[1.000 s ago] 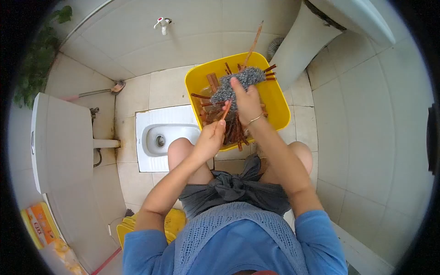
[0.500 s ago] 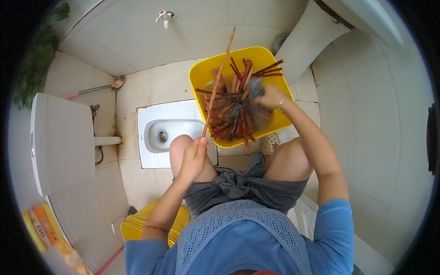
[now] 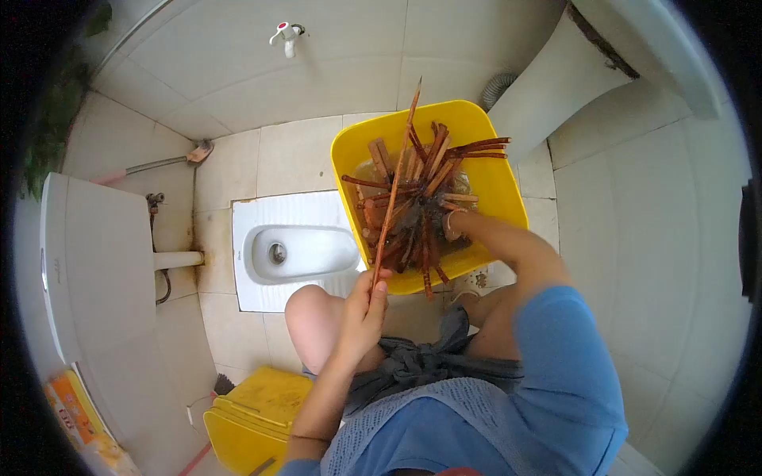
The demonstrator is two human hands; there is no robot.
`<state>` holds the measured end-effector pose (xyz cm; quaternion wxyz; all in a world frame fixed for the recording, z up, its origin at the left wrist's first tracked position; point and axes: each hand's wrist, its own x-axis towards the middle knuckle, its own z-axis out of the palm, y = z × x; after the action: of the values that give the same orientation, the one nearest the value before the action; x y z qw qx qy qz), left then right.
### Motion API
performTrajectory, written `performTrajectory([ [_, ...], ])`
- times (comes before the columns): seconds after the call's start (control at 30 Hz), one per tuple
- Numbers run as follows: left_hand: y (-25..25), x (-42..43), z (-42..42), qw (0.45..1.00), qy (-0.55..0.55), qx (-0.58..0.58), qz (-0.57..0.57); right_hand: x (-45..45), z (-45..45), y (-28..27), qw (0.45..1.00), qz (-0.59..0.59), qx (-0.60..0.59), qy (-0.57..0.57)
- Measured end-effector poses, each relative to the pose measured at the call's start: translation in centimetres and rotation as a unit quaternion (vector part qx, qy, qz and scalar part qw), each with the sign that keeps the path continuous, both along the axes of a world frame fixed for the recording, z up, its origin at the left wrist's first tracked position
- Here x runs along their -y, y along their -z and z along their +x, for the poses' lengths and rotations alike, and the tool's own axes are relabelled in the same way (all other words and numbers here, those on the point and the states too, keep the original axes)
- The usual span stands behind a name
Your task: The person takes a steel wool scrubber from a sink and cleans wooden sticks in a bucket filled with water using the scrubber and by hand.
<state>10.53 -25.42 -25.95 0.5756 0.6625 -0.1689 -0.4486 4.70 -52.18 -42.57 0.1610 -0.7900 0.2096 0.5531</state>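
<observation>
My left hand (image 3: 365, 313) is closed around the lower end of a long, thin reddish-brown stick (image 3: 394, 186). The stick slants up across a yellow bin (image 3: 509, 190), its pointed tip above the far rim. Inside the bin, many brown sticks (image 3: 435, 159) fan out around a dark middle, with some ends poking over the rim. Cloudy water shows between them. My right hand (image 3: 452, 225) reaches down into the bin among these sticks. Its fingers are hidden, so whatever they hold cannot be made out.
A squat toilet (image 3: 302, 255) is set in the tiled floor left of the bin. A white tap (image 3: 287, 38) sticks out of the far wall. At lower left stand a yellow lid-like container (image 3: 254, 412) and a white cabinet (image 3: 99, 262). A thick white pipe (image 3: 556, 79) rises behind the bin.
My right hand has gone lower into the bin; the grey wad seen in it before is no longer plain. My left hand has shifted right and down with the stick. The view has tilted slightly.
</observation>
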Motion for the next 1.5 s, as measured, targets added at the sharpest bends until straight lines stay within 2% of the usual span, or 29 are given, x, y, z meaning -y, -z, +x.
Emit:
performTrajectory([
  [0.1, 0.7, 0.4, 0.0, 1.000, -0.009, -0.022, -0.017, 1.2, -0.9, -6.1, 0.986, 0.005, 0.105, 0.129],
  [0.17, 1.6, 0.7, 0.1, 0.992, -0.003, -0.126, -0.021, 0.7, -1.9, -11.8, 0.978, -0.007, 0.134, 0.163],
  [0.23, 1.2, 2.2, -0.3, 0.992, 0.029, -0.122, -0.015, -0.5, -3.9, -15.1, 0.858, 0.161, 0.290, 0.391],
  [0.27, 1.0, 3.1, -0.6, 0.991, 0.063, -0.118, -0.006, -1.7, -4.5, -15.3, 0.858, 0.158, 0.292, 0.392],
  [0.33, 1.5, 4.9, -1.5, 0.991, 0.103, -0.086, -0.023, -4.5, -4.6, -15.2, 0.685, 0.203, 0.466, 0.521],
  [0.37, 2.2, 5.5, -1.9, 0.988, 0.138, -0.050, -0.037, -5.3, -3.8, -14.7, 0.685, 0.200, 0.466, 0.523],
  [0.4, 4.2, 5.9, -2.4, 0.986, 0.137, 0.060, -0.067, -6.3, -2.8, -14.1, 0.557, 0.214, 0.503, 0.626],
  [0.43, 3.8, 5.9, -2.9, 0.986, 0.139, 0.056, -0.066, -7.1, -2.0, -13.9, 0.413, 0.221, 0.524, 0.711],
  [0.5, 3.0, 5.8, -3.6, 0.969, 0.086, 0.219, -0.072, -6.0, 0.1, -14.0, 0.424, 0.137, 0.584, 0.679],
  [0.53, 2.6, 5.0, -3.7, 0.969, 0.085, 0.221, -0.070, -4.4, 1.3, -15.0, 0.419, 0.098, 0.593, 0.681],
  [0.6, 1.7, 1.3, -3.5, 0.989, 0.144, 0.031, 0.007, -1.0, 3.4, -19.0, 0.389, 0.101, 0.567, 0.719],
  [0.63, 0.5, 0.0, -3.2, 0.989, 0.142, 0.033, 0.011, 0.2, 3.7, -20.5, 0.365, 0.143, 0.533, 0.750],
  [0.67, -0.9, -1.1, -2.7, 0.988, 0.142, -0.036, 0.048, -0.1, 4.4, -19.9, 0.369, 0.035, 0.581, 0.725],
  [0.77, -1.1, -2.2, 1.4, 0.976, 0.152, -0.120, 0.105, -2.5, 4.0, -13.0, 0.367, 0.134, 0.613, 0.686],
  [0.83, -0.8, -2.0, 2.6, 0.972, 0.152, -0.131, 0.126, -4.1, 3.9, -13.3, 0.385, 0.113, 0.635, 0.660],
  [0.9, -0.8, -2.1, 2.9, 0.941, 0.214, 0.249, 0.088, -3.2, 3.8, -15.7, 0.374, 0.022, 0.483, 0.792],
  [0.93, -0.6, -2.8, 2.1, 0.954, 0.194, 0.223, 0.056, -2.3, 3.5, -17.0, 0.376, 0.105, 0.520, 0.760],
  [0.97, -0.8, -3.5, 1.9, 0.954, 0.194, 0.222, 0.057, 0.2, 4.1, -14.0, 0.380, 0.112, 0.502, 0.769],
  [1.03, -1.3, -5.1, 1.6, 0.973, 0.174, 0.118, 0.100, 0.6, 5.1, -15.2, 0.397, -0.007, 0.527, 0.751],
  [1.1, -0.9, -8.9, 1.6, 0.970, 0.166, 0.103, 0.143, 3.9, 4.2, -13.7, 0.373, -0.093, 0.528, 0.758],
  [1.13, -0.9, -10.2, 2.2, 0.965, 0.163, 0.088, 0.184, 6.2, 2.1, -11.8, 0.394, 0.105, 0.586, 0.700],
  [1.17, -1.0, -10.3, 2.7, 0.964, 0.164, 0.089, 0.188, 6.3, 0.8, -11.1, 0.392, 0.107, 0.585, 0.702],
  [1.2, -1.2, -10.5, 2.9, 0.973, 0.129, 0.082, 0.174, 5.6, -0.6, -10.7, 0.605, 0.006, 0.574, 0.552],
  [1.23, -1.4, -10.5, 3.1, 0.980, 0.092, 0.078, 0.157, 4.5, -1.2, -10.4, 0.768, -0.094, 0.525, 0.353],
  [1.27, -1.0, -9.8, 3.1, 0.981, 0.083, 0.111, 0.135, 3.3, -1.4, -8.8, 0.891, -0.096, 0.394, 0.203],
  [1.3, -0.7, -8.8, 3.2, 0.981, 0.077, 0.121, 0.128, 2.8, -1.7, -4.0, 0.953, -0.066, 0.291, 0.045],
  [1.37, -0.5, -7.3, 3.2, 0.981, 0.103, 0.137, 0.096, -0.7, -0.3, -3.3, 0.994, -0.062, 0.053, -0.078],
  [1.43, -0.1, -5.9, 3.0, 0.987, 0.100, 0.115, 0.057, -1.2, 0.9, -4.2, 0.989, -0.077, -0.040, -0.117],
  [1.5, 0.9, -5.1, 2.5, 0.983, 0.095, 0.153, 0.043, 0.2, 0.7, -2.9, 0.994, -0.063, 0.016, -0.089],
])
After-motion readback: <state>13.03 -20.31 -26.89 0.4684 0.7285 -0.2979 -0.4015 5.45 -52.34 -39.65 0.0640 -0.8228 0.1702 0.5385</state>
